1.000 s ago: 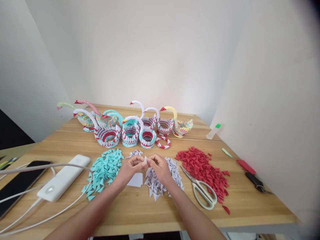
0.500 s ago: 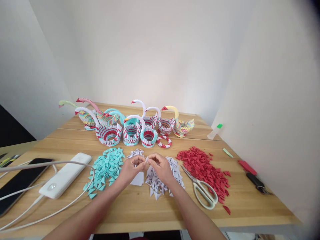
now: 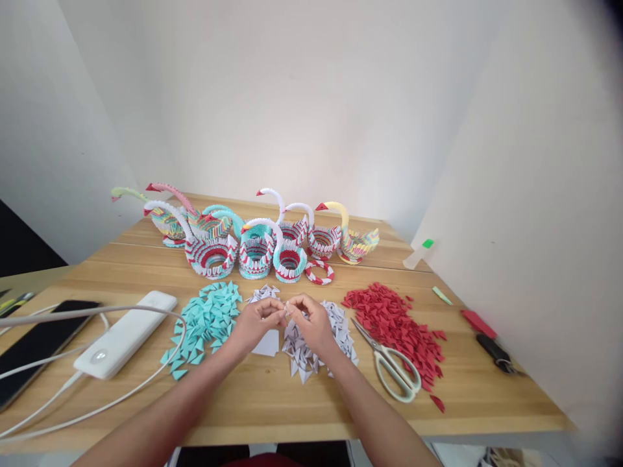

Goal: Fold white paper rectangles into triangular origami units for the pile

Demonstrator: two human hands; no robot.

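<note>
Both hands meet over the middle of the table, fingertips pinched together. Between them is a small white folded paper piece (image 3: 287,311), mostly covered by the fingers. My left hand (image 3: 257,322) is closed on its left side, and my right hand (image 3: 311,322) is closed on its right. Below and beside the right hand lies a pile of white paper triangles (image 3: 341,331). A smaller white heap (image 3: 264,293) sits just beyond the left hand. Flat white paper slips (image 3: 267,344) lie under the hands.
Turquoise triangles (image 3: 211,318) lie left, red triangles (image 3: 394,324) right, with scissors (image 3: 392,366) beside them. Paper swans (image 3: 211,256) and a red-white ring (image 3: 320,273) stand behind. A power bank (image 3: 129,334), phone (image 3: 43,344) and cables occupy the left; a black-handled cutter (image 3: 494,353) lies right.
The camera view has shifted slightly. Both hands stay together over the same spot, with only small finger movement around the white piece.
</note>
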